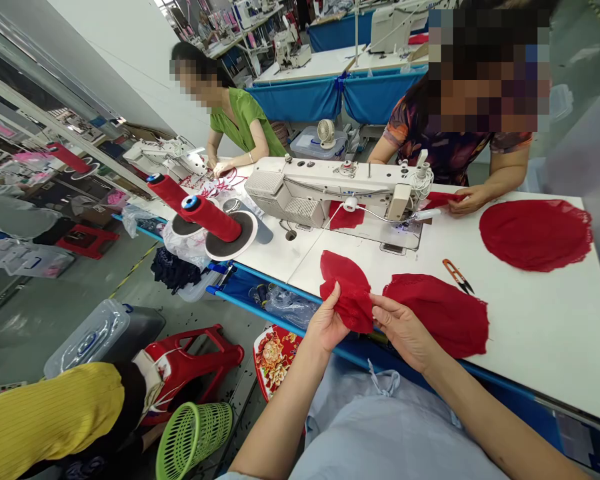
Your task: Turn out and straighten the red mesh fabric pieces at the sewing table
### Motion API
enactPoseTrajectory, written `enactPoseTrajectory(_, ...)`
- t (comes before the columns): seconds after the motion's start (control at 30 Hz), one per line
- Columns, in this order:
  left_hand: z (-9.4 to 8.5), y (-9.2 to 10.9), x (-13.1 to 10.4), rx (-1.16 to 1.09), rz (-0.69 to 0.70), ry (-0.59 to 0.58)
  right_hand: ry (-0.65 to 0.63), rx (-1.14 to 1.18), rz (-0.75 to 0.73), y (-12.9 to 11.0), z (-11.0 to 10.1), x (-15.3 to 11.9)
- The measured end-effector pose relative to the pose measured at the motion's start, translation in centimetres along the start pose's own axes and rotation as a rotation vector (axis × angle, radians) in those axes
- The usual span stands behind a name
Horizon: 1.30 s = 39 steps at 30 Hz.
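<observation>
A piece of red fabric (347, 287) is held up between my two hands at the near edge of the white sewing table (540, 320). My left hand (329, 325) grips its left side, thumb on top. At the right edge, the thumb and fingers of my right hand (400, 328) pinch the cloth. Just right of it lies a flat red fabric piece (440, 313) on the table. Orange-handled thread snips (457, 276) rest beyond that piece. Farther right is another red fabric piece (535, 235) with a lacy edge.
A white sewing machine (345, 190) stands across the table, with red thread cones (213, 219) to its left. Two co-workers (245, 120) sit opposite; one handles red cloth by the needle. Below left are a green basket (195, 437) and a red stool (195, 363).
</observation>
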<state>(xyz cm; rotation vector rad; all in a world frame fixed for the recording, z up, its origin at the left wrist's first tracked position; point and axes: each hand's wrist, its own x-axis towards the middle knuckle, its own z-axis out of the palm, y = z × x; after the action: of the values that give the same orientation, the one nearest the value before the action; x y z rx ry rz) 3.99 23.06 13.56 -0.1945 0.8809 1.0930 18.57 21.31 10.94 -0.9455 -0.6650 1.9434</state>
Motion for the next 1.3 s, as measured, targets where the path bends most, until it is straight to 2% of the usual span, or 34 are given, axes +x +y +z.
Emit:
enactPoseTrajectory(0.2,0.5,-0.1,-0.4,0.004,-0.025,-0.001,-0.067,-0.142,-0.159,-0.5,1.0,0.0)
enactPoseTrajectory(0.43,0.4,-0.3,-0.3,0.002,-0.028,-0.026,0.035,-0.342,-0.282,-0.6,0.9,0.4)
enactPoseTrajectory(0.63,0.3,-0.5,-0.3,0.022,0.017,-0.053,0.072,-0.531,-0.369,-0.6,0.9,0.4)
enactPoseTrajectory(0.9,0.7,-0.4,-0.1,0.041,0.093,0.048,0.06,-0.686,-0.484,-0.9,1.2,0.1)
enactPoseTrajectory(1.13,1.5,-0.2,1.6,-0.101,0.136,0.23,-0.024,-0.911,-0.742,0.0,2.5,-1.2)
enactPoseTrajectory(1.3,1.4,-0.3,2.6,-0.099,0.13,0.221,0.016,-0.98,-0.82,-0.1,2.4,-1.6)
